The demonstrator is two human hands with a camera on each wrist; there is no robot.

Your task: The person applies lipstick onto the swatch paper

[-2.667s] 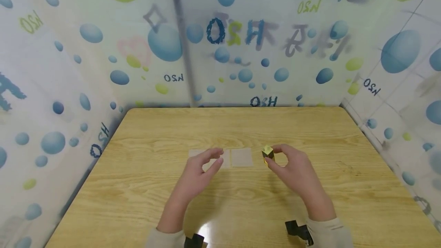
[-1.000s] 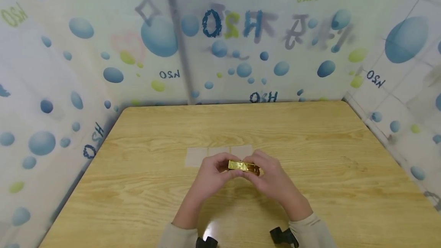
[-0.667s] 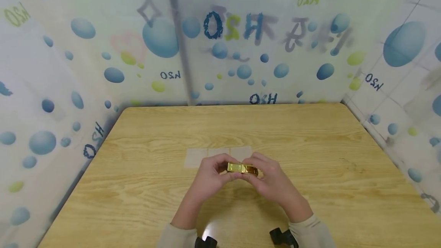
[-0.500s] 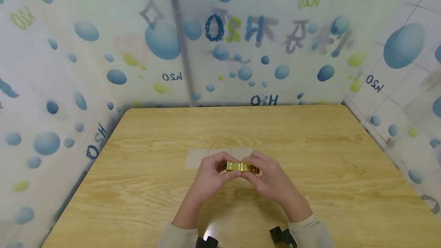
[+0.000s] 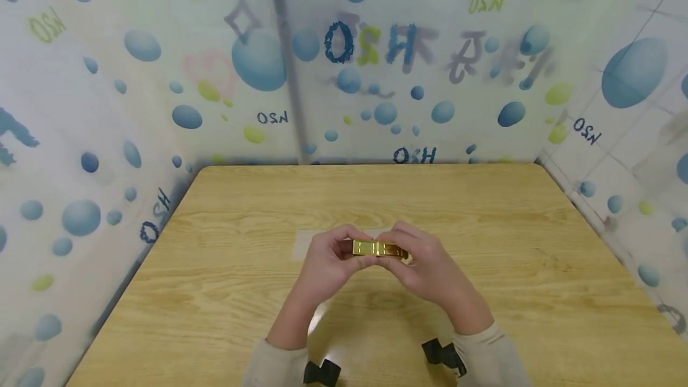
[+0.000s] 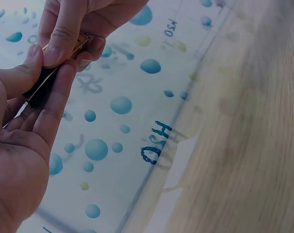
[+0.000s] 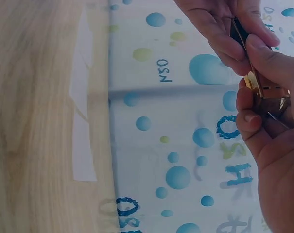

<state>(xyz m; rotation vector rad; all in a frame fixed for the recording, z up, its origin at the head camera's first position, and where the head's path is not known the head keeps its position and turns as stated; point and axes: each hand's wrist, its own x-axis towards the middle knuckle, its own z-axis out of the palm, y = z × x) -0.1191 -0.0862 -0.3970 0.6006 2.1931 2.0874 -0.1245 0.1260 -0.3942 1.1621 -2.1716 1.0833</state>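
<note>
A shiny gold block (image 5: 365, 248), long and narrow with a seam across its middle, is held between both hands. My left hand (image 5: 326, 267) pinches its left half with thumb and fingers, while the right hand (image 5: 427, 264) grips the right half. Both thumbs meet near the seam. From the left wrist, the block (image 6: 43, 87) looks dark with gold edges, partly covered by fingers. In the right wrist view the gold block (image 7: 253, 83) shows a bright end under the right thumb. It is held above the table, well clear of the wood.
Pale square sheets (image 5: 304, 245) lie in a row on the wooden table (image 5: 215, 291), partly hidden behind the hands. A patterned curtain-like wall (image 5: 376, 94) with blue and green drops surrounds the table's back and sides. Dark wrist devices (image 5: 322, 372) sit at the cuffs.
At first the right hand alone held the gold block, left hand open beside it. Then both hands came together on it; most recently they have shifted slightly up in the head view.
</note>
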